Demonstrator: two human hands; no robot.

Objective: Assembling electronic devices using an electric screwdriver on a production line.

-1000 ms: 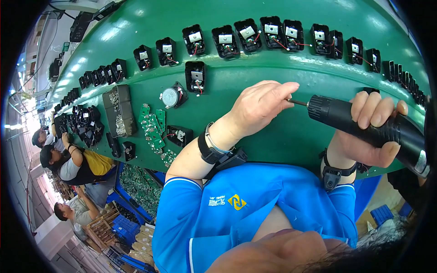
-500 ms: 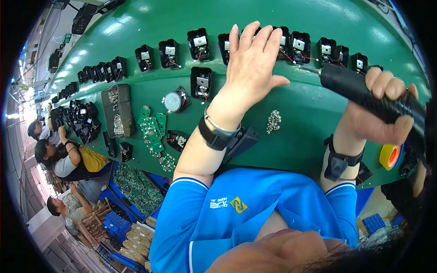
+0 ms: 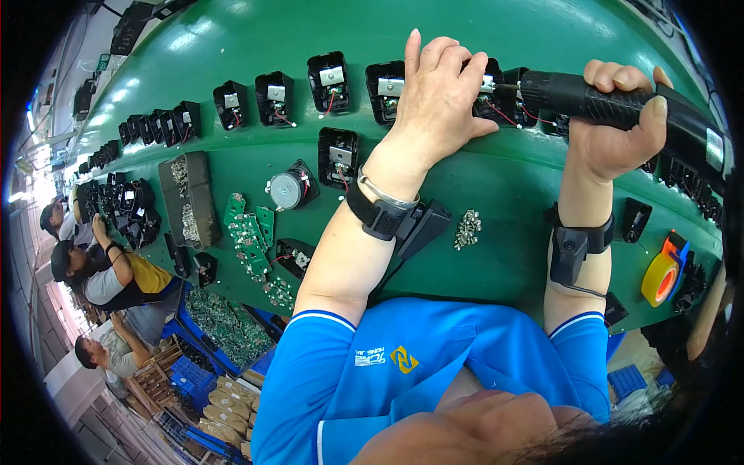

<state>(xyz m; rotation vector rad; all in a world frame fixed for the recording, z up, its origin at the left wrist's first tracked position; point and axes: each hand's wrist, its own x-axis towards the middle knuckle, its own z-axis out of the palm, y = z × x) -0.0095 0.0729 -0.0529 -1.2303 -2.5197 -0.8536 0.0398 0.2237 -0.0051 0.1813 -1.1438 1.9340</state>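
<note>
The left hand (image 3: 438, 97) has come back down, pressing a black housing (image 3: 496, 97) flat on the green tabletop (image 3: 504, 186); the right hand (image 3: 616, 128), gripping the electric screwdriver (image 3: 620, 105), has swung its tip in, seemingly onto a screw.

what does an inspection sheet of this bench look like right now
surface: green table, glossy, curved by the lens
job's things: black housing under the left hand; black electric screwdriver in the right hand, tip at that housing; row of open black housings along the far side
clutter: pile of screws, small round motor, green circuit boards, grey tray of screws, yellow tape roll
grippers: left hand flat on the housing; right hand closed round the screwdriver
cables: red and black wires in the housings; wrist strap cords
surroundings: people seated at left, blue crates
</note>
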